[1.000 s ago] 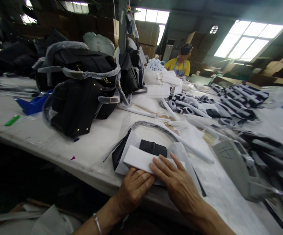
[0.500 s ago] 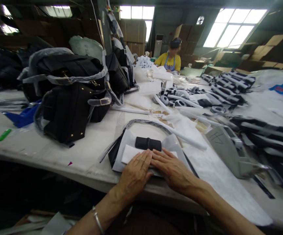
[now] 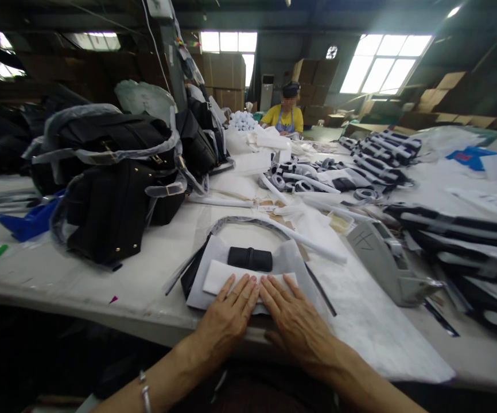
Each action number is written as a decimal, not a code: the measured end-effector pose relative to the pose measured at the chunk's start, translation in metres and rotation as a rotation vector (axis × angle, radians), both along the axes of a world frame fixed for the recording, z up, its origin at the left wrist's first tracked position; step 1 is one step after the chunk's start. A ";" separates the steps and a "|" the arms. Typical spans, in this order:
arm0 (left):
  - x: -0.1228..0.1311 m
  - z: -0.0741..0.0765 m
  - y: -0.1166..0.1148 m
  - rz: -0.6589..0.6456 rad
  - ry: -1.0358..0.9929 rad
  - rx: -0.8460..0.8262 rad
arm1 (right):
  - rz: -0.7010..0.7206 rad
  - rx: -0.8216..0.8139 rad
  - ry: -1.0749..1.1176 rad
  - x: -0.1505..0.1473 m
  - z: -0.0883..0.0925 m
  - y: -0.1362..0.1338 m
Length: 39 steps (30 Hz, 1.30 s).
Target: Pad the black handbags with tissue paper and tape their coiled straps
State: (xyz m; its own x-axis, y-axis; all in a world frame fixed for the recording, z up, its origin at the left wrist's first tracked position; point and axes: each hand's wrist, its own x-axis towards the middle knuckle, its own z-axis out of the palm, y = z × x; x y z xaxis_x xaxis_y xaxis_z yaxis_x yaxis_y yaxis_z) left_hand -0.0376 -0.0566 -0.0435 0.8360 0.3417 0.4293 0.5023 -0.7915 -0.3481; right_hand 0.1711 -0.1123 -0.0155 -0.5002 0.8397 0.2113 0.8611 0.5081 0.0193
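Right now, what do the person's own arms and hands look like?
The left arm is bare, with no sleeve in view, and wears a slim, shiny silver bracelet. The right arm shows no sleeve or bracelet. The left hand and right hand are gloveless.

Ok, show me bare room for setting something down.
Front left: between the black bags and the near edge of the table, bar a magenta scrap. Front right: the white sheet, between the right hand and the grey dispenser. Crowded: white strips and coils behind the handle; wrapped black pieces right of the dispenser.
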 end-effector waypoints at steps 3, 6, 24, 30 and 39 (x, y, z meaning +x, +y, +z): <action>0.012 -0.001 -0.004 0.079 0.053 0.078 | -0.051 0.134 -0.043 -0.004 -0.011 0.000; 0.019 0.000 -0.004 0.102 0.098 0.103 | -0.116 0.269 -0.105 -0.012 -0.022 0.000; 0.008 0.009 0.021 -0.048 -0.091 -0.003 | -0.082 0.294 -0.126 -0.013 0.002 0.019; 0.021 0.008 0.023 0.105 -0.147 0.119 | -0.059 0.118 -0.116 -0.014 0.029 0.035; 0.013 0.023 0.030 0.016 -0.371 0.189 | -0.045 0.084 -0.127 -0.019 0.057 0.035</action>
State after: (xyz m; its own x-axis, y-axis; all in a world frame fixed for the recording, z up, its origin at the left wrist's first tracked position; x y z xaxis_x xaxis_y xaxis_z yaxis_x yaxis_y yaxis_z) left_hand -0.0245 -0.0270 -0.0200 0.6079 0.2396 0.7570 0.6329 -0.7219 -0.2798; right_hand 0.1522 -0.0772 0.0411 -0.4896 0.8441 0.2187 0.8709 0.4610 0.1703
